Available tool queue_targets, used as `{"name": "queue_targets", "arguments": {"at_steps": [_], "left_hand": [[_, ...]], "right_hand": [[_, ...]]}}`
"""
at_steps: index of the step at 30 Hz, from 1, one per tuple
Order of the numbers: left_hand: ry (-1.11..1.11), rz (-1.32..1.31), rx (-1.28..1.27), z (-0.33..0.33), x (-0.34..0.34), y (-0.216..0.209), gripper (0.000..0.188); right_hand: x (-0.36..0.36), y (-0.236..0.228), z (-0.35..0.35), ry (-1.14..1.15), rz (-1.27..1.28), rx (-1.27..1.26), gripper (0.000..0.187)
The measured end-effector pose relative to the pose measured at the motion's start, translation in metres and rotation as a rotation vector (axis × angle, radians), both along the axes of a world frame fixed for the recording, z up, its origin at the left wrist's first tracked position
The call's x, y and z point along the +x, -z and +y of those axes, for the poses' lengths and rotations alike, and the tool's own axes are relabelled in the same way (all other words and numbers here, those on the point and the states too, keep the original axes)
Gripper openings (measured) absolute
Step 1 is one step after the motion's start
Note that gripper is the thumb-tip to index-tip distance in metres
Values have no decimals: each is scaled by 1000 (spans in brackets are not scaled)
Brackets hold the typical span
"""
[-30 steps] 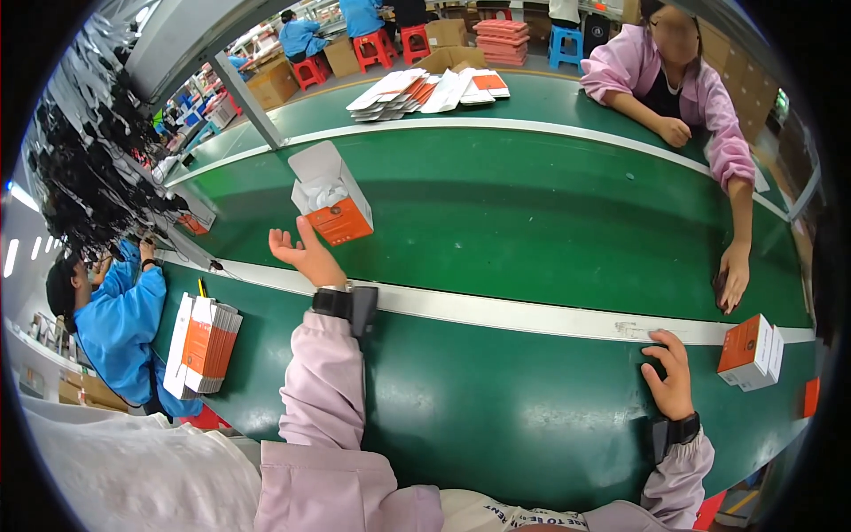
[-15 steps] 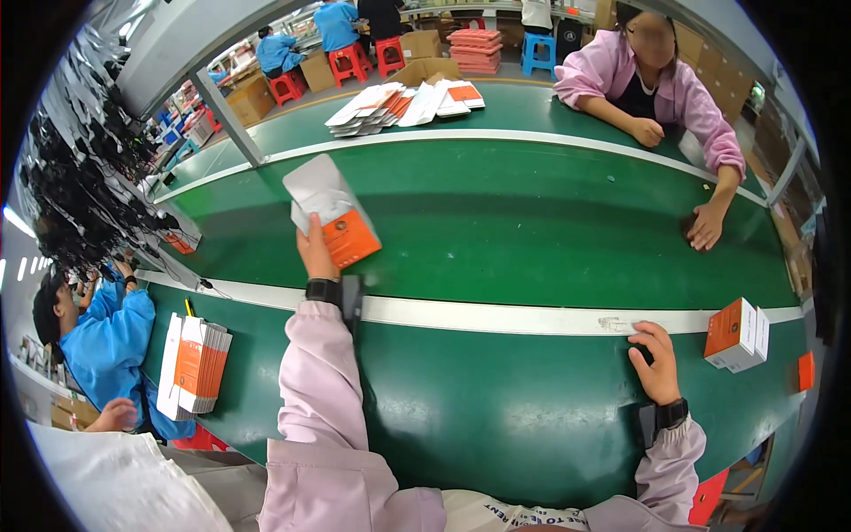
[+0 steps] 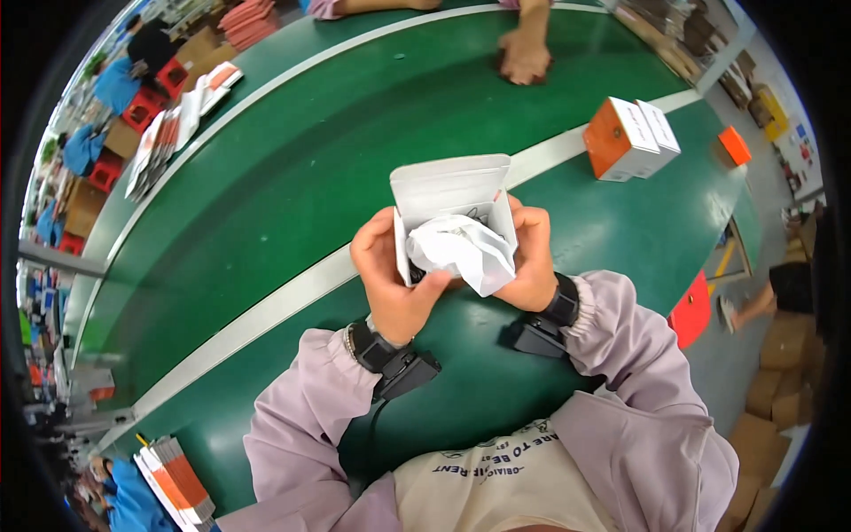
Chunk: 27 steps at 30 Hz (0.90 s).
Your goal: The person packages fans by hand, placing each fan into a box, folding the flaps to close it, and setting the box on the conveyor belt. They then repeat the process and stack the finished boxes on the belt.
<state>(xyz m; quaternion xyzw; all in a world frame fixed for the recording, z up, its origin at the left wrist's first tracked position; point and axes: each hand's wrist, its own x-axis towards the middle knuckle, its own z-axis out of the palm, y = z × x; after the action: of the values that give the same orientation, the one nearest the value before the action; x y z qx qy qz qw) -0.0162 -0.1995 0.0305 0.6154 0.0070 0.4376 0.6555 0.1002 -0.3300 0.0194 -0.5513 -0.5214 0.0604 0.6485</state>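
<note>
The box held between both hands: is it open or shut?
Open. The box between the left hand and right hand has its lid raised, and white wrapping shows inside.

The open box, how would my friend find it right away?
Look at the green table. Mid-picture, the left hand and right hand hold the open box between them. Unlike the closed boxes farther right, its lid stands up and white wrapping shows inside.

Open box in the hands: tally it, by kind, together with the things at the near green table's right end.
Open box between left hand and right hand: 1
Closed boxes: 2
Small orange object: 1
Total: 4
</note>
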Motion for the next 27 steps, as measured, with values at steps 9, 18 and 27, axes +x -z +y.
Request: {"name": "queue_targets", "arguments": {"at_steps": [9,18,27], "left_hand": [[-139,-11,214,-21,12,1,81],[-103,70,638,-1,11,1,82],[-15,14,235,-13,9,10,88]], "right_hand": [[-11,-18,-3,178,93,24,53],[-4,-32,-4,225,-209,-170,62],[2,-5,-6,-127,60,248,70]]}}
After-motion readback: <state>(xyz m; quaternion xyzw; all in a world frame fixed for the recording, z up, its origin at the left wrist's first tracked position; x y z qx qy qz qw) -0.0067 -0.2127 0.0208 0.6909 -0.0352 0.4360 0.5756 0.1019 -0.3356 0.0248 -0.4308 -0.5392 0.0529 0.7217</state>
